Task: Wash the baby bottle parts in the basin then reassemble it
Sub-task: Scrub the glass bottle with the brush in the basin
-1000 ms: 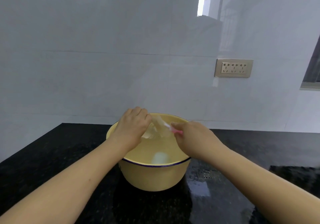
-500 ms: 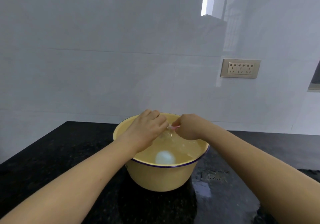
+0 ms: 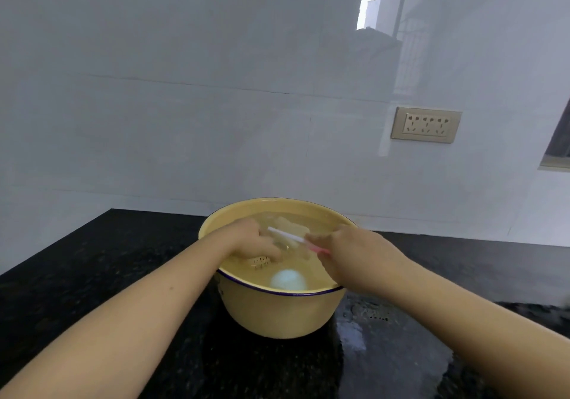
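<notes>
A yellow basin [image 3: 277, 315] with a dark blue rim stands on the black counter, filled with water. My left hand [image 3: 253, 241] reaches into the water and grips a clear bottle part [image 3: 290, 232] that is blurred and mostly under the surface. My right hand [image 3: 351, 253] holds a thin brush [image 3: 288, 236] with a white shaft and pink handle, its tip at the clear part. A pale round bottle part [image 3: 288, 279] lies in the water near the front rim.
The black stone counter [image 3: 92, 275] stretches left and right of the basin, wet to its right [image 3: 370, 315]. A white tiled wall stands close behind, with a beige socket plate [image 3: 425, 124] at the right.
Both hands have dropped lower into the basin, the left now in the water. The brush shaft shows more, angled towards the left hand. The view has shifted slightly.
</notes>
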`<state>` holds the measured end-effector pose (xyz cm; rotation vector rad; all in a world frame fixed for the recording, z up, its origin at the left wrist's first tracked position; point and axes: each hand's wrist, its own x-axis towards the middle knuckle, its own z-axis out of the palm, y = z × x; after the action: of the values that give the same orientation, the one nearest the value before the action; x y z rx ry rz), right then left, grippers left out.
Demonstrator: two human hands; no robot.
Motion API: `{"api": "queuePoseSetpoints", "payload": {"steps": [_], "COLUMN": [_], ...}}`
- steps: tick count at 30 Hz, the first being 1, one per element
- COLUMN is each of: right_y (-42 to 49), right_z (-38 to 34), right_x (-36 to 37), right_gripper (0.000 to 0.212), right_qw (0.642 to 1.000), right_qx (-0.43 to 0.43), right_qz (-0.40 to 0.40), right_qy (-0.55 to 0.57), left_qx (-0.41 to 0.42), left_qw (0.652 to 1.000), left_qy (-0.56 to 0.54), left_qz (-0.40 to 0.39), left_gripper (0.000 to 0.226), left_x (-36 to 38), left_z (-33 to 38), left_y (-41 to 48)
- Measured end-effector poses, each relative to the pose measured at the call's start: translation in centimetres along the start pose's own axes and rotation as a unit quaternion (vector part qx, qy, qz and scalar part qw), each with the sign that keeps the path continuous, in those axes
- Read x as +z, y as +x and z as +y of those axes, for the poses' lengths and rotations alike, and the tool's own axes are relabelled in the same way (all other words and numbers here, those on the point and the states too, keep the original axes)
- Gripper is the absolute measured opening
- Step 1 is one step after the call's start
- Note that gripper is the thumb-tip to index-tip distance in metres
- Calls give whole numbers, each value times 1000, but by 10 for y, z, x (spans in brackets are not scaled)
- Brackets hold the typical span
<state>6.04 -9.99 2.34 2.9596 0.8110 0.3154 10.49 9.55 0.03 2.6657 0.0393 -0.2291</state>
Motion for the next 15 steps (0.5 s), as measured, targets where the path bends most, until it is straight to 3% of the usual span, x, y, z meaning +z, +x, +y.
{"api": "queuePoseSetpoints", "payload": {"steps": [4,8,15], "right_y": [-3,-1,19], "right_z": [3,-1,-4], "right_x": [-3,-4,4], "right_gripper": [38,40,43], "right_qw": [999,998,998], "right_qx": [-1,31,27], "right_qz": [-26,-35,16], "right_qy": [31,41,61], "left_qx": [-35,-63,-62], "left_qw": [998,986,952], "left_qy": [-43,-146,-284], "left_qz": [-33,-51,-99], "left_gripper": [36,58,26], "left_x": [-3,-6,-11], "left_z": [-1,-1,1], "left_y": [1,-2,-10]}}
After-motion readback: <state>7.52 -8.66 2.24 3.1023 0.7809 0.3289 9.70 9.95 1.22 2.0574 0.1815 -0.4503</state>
